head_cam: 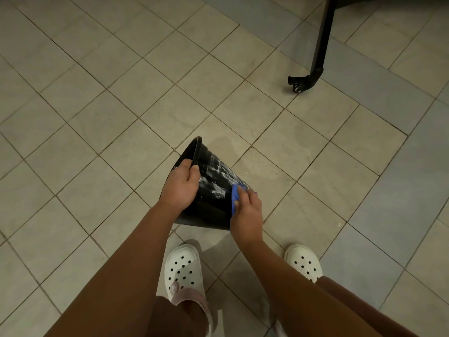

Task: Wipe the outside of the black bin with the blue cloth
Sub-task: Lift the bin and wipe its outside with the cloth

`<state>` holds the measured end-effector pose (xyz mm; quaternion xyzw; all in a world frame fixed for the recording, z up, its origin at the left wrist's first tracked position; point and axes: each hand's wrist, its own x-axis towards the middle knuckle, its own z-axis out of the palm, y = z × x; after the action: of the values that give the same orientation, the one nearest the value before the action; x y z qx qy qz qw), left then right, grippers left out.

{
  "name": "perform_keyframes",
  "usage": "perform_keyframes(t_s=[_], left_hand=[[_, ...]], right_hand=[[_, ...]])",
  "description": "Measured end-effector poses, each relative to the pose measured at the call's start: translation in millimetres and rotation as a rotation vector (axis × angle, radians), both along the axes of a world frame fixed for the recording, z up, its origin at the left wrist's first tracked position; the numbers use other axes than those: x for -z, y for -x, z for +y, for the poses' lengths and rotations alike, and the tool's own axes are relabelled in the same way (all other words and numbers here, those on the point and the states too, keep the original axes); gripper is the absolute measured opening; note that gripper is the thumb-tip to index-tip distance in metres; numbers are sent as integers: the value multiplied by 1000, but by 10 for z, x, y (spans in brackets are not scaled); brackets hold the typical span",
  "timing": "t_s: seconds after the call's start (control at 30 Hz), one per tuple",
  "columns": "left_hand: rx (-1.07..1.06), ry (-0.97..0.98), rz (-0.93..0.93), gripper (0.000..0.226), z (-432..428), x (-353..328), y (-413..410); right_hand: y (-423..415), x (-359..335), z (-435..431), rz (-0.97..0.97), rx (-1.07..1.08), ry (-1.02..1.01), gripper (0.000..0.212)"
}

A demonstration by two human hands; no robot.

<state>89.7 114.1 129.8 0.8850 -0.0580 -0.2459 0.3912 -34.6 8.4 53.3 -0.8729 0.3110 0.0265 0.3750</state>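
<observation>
Fingers and thumb of the left hand (181,188) curl over the rim of the black bin (209,207), fingers inside the mouth and thumb on the outer wall, so this hand is clamped on the rim. The right hand (247,212) bends round the blue cloth (235,198) and presses it against the bin's outer wall near the base end (only a folded edge of cloth shows past the fingers).

The bin is tipped well over between the two hands, its mouth turned up and to the left and its base to the right. Whitish smears streak the wall between the left thumb and the cloth. Whether the bin touches the floor cannot be told.

Below the bin, towards the person, stand two white clogs (183,266), one under each forearm. Beige floor tiles (121,117) spread around the bin. Well beyond it, to the upper right, a black furniture leg (322,45) ends in a small caster (297,86).
</observation>
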Motion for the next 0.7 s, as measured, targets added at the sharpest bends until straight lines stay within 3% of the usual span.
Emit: perform_keyframes(t_s=[0.13,0.27,0.57,0.7], left_hand=[[11,0,-2,27,-12,-7,-2],[24,-4,-1,28,-28,-17,-4],[-6,-15,22,29,-33,-4,-27],[-67,6,52,29,-8,-5,-19]], right_hand=[[-29,88,-138,7,-80,18,45],[19,100,-231,62,-5,-41,44],[-200,-88,17,-214,-138,21,46],[-176,31,-181,-95,-111,-75,43]])
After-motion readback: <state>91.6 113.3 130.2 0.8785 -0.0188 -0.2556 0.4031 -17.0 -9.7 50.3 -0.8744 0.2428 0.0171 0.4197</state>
